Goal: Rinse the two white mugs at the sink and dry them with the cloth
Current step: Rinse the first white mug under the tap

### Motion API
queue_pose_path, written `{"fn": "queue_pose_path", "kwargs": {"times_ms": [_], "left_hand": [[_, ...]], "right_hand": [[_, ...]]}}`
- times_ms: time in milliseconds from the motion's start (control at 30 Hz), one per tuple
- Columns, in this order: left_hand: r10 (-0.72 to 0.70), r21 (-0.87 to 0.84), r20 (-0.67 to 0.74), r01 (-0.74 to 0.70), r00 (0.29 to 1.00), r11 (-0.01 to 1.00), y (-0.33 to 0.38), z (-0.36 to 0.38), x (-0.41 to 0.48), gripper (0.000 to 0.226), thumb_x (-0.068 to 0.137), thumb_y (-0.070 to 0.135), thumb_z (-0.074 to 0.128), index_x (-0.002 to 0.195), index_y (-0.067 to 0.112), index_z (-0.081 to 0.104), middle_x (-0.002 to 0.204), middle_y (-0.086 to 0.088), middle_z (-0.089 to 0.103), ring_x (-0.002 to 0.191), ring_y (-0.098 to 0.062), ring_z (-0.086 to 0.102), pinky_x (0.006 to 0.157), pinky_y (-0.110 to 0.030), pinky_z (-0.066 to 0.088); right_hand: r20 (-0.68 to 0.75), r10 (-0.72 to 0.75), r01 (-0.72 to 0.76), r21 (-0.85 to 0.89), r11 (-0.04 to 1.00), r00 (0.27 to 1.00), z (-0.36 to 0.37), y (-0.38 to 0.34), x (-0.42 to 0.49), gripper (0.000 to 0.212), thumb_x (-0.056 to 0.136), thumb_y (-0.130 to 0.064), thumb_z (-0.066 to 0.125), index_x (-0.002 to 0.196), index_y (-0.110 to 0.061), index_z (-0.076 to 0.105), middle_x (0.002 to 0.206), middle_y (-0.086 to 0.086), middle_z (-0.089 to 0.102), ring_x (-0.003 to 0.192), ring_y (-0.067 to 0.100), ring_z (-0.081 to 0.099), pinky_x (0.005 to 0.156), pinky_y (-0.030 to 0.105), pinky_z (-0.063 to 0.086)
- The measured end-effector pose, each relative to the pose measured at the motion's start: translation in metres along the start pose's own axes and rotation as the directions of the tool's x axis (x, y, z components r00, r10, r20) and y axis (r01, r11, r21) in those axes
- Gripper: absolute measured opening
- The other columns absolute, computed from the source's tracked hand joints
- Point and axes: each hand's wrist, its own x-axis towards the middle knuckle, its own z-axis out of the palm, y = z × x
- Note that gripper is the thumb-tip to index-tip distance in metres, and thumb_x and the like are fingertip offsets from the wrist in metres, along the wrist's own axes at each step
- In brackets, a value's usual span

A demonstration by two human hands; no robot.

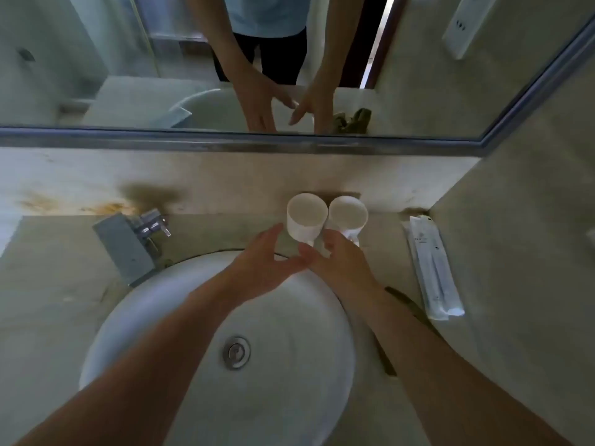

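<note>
Two white mugs stand upright side by side on the counter behind the basin, against the wall: the left mug (306, 215) and the right mug (348, 215), handles toward me. My left hand (264, 265) is open just in front of the left mug, fingers spread, holding nothing. My right hand (338, 257) reaches under the right mug, fingertips at the mug handles; whether it grips one I cannot tell. A dark olive cloth (404, 304) lies on the counter to the right, mostly hidden under my right forearm.
The round white basin (135, 333) with a metal drain (236, 352) sits below my arms. A grey square tap (128, 246) stands at the back left. A wrapped toothbrush packet (433, 268) lies near the right wall. A mirror (96, 59) hangs above the counter.
</note>
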Motion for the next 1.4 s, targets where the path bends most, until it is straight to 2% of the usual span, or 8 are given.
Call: {"fn": "queue_pose_path", "kwargs": {"times_ms": [133,400,567,833,933,1100,1233,1400], "left_hand": [[-0.022,0.017,-0.009,0.023,1.0,1.0,-0.02,-0.001,0.018,0.1,0.092,0.061,0.07,0.17,0.027,0.019,0.177,0.001,0.022,0.161,-0.021,0.027,0.126,-0.042,0.029],[-0.041,-0.017,-0.001,0.041,0.999,0.999,-0.045,-0.004,0.034,0.092,0.097,0.052,0.069,0.17,0.028,0.019,0.176,0.001,0.024,0.16,-0.021,0.028,0.123,-0.038,0.03],[-0.041,-0.068,-0.035,0.038,0.999,0.997,-0.057,-0.006,0.026,0.086,0.101,0.046,0.066,0.17,0.027,0.018,0.175,0.0,0.029,0.158,-0.02,0.032,0.124,-0.038,0.032],[-0.017,-0.387,-0.055,-0.006,0.998,0.922,-0.104,-0.014,-0.024,0.076,0.091,0.049,0.078,0.157,0.037,0.042,0.141,0.014,0.066,0.126,-0.007,0.065,0.104,-0.031,0.059],[-0.076,-0.668,0.086,0.114,0.993,0.736,-0.138,-0.019,-0.051,0.078,0.084,0.039,0.084,0.153,0.034,0.047,0.135,0.007,0.074,0.123,-0.018,0.071,0.103,-0.042,0.06],[-0.19,-0.872,0.157,0.227,0.969,0.434,-0.174,-0.024,-0.08,0.082,0.075,0.036,0.092,0.147,0.019,0.056,0.136,-0.014,0.074,0.121,-0.033,0.072,0.094,-0.047,0.062],[-0.433,-0.954,0.1,0.209,0.896,0.214,-0.183,-0.031,-0.083,0.059,0.084,0.039,0.081,0.134,0.01,0.068,0.122,-0.023,0.078,0.104,-0.037,0.074,0.09,-0.049,0.062],[-0.534,-0.978,0.116,0.191,0.838,0.087,-0.169,-0.036,-0.079,0.036,0.092,0.034,0.08,0.121,0.013,0.071,0.099,-0.014,0.085,0.104,-0.037,0.076,0.104,-0.063,0.056]], "right_hand": [[-0.069,0.034,-0.033,0.02,0.999,0.997,0.014,0.008,0.015,0.045,0.099,-0.041,0.069,0.135,-0.014,0.062,0.126,-0.005,0.07,0.11,0.01,0.062,0.081,0.02,0.046],[-0.201,0.111,-0.105,0.039,0.994,0.973,0.032,0.017,0.051,0.023,0.1,-0.021,0.066,0.089,-0.002,0.071,0.08,0.008,0.075,0.074,0.015,0.069,0.069,0.029,0.048],[-0.248,0.041,-0.049,-0.025,0.998,0.968,0.026,0.003,0.022,0.034,0.107,-0.023,0.057,0.083,-0.001,0.067,0.079,0.008,0.076,0.071,-0.002,0.07,0.053,0.007,0.043],[0.208,0.0,0.003,-0.015,1.0,0.978,0.029,-0.035,-0.043,0.027,0.106,-0.023,0.058,0.084,-0.013,0.071,0.07,0.001,0.077,0.062,0.004,0.07,0.069,0.021,0.054],[0.45,0.037,-0.08,0.076,0.994,0.892,0.042,-0.035,-0.035,0.036,0.105,-0.026,0.058,0.075,-0.009,0.066,0.064,0.008,0.07,0.062,0.022,0.063,0.071,0.041,0.052],[0.642,0.069,-0.237,0.178,0.955,0.763,0.093,-0.047,-0.017,0.042,0.106,-0.022,0.056,0.066,-0.009,0.063,0.062,0.012,0.059,0.06,0.025,0.054,0.059,0.032,0.044],[0.516,0.088,-0.074,-0.048,0.996,0.852,0.14,-0.07,0.002,0.044,0.109,-0.038,0.051,0.083,-0.01,0.073,0.073,0.007,0.077,0.063,0.019,0.07,0.058,0.03,0.056],[0.243,-0.211,0.269,-0.238,0.933,0.947,0.179,-0.115,0.045,0.032,0.101,-0.047,0.061,0.097,-0.018,0.073,0.086,-0.001,0.077,0.082,0.021,0.074,0.077,0.036,0.056]]}}
